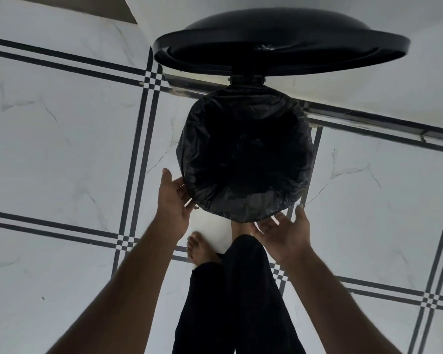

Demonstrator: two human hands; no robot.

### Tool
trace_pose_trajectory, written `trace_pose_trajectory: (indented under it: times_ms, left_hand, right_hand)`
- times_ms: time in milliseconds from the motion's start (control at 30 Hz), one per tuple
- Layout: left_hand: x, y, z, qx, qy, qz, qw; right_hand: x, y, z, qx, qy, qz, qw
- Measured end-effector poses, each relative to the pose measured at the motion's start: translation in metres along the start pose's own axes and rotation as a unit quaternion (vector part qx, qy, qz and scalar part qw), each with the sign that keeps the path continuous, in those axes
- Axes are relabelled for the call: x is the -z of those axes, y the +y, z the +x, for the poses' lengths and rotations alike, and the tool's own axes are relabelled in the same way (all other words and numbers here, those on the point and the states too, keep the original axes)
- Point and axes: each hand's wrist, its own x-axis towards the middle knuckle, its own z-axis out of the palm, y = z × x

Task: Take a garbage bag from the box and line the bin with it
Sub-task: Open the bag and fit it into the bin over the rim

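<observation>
A round bin stands on the floor below me, its black lid (pixel 281 42) raised upright at the back. A black garbage bag (pixel 241 200) lies inside it and is folded over the whole rim, hiding the bin's walls. My left hand (pixel 174 200) is at the bag's lower left edge, fingers spread and touching the plastic. My right hand (pixel 284 231) is just under the bag's near edge, palm up, fingers apart. Neither hand holds anything that I can see. The box of bags is out of view.
White marble-look floor tiles (pixel 62 139) with dark stripe borders surround the bin. A metal floor strip (pixel 368 116) runs behind the bin along a white wall. My bare foot (pixel 200 249) and black trouser legs (pixel 230 302) are right in front of the bin.
</observation>
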Motion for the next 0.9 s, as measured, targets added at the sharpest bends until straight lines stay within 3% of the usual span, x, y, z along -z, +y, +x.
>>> trace_pose_trajectory:
  times_ms: [267,467,633,900]
  left_hand:
    - [-0.002,0.004,-0.001,0.002,0.003,-0.01,1.0]
    - [-0.005,0.0,-0.002,0.008,0.011,-0.031,0.999]
    - [0.002,0.002,0.001,0.018,-0.006,-0.024,1.0]
    - [0.001,0.012,0.007,0.047,-0.009,0.013,0.999]
  right_hand:
    - [-0.003,-0.02,0.016,0.108,0.029,0.07,0.991]
    - [-0.001,-0.033,0.012,0.128,0.017,-0.058,0.99]
    - [-0.01,-0.041,0.011,0.161,0.038,-0.065,0.984]
    - [-0.02,-0.059,0.009,0.183,0.056,-0.199,0.961]
